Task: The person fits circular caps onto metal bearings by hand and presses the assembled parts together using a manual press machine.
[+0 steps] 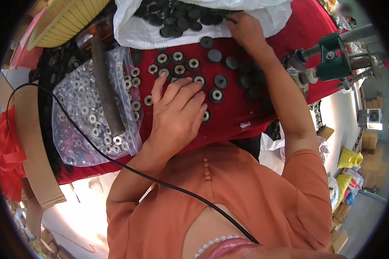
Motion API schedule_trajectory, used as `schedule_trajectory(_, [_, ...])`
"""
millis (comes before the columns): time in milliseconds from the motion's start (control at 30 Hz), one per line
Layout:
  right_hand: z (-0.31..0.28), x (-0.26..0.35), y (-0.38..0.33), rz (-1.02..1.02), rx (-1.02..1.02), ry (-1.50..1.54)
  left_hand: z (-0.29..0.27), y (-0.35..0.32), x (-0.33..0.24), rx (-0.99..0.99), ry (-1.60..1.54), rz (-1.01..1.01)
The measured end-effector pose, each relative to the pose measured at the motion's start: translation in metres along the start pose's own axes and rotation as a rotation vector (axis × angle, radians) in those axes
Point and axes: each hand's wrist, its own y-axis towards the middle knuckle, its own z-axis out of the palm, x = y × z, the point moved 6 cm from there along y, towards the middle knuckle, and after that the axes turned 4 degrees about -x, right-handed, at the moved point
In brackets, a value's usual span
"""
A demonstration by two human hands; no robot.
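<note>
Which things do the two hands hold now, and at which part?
The left hand lies flat on the small wheels, gripping nothing visibly. The right hand reaches into the black discs; any hold is hidden.

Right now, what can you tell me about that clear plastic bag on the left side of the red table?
The clear plastic bag lies open and slumped on the red table, stuffed with small silvery metal rings. Its thin film is crinkled and glossy. A dark bar rests across it, and a black cable crosses over it. A few rings sit at its right edge, near the left hand.
</note>
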Motion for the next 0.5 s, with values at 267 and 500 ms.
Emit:
schedule_trajectory(267, [-0.057,0.054,-0.039,0.259,0.420,0.576,0.013,-0.002,-0.006,0.153,-0.067,0.000])
schedule_trajectory(500, [-0.069,0.105,-0.049,-0.164,0.338,0.505,-0.004,0.003,0.005,-0.052,0.039,-0.058])
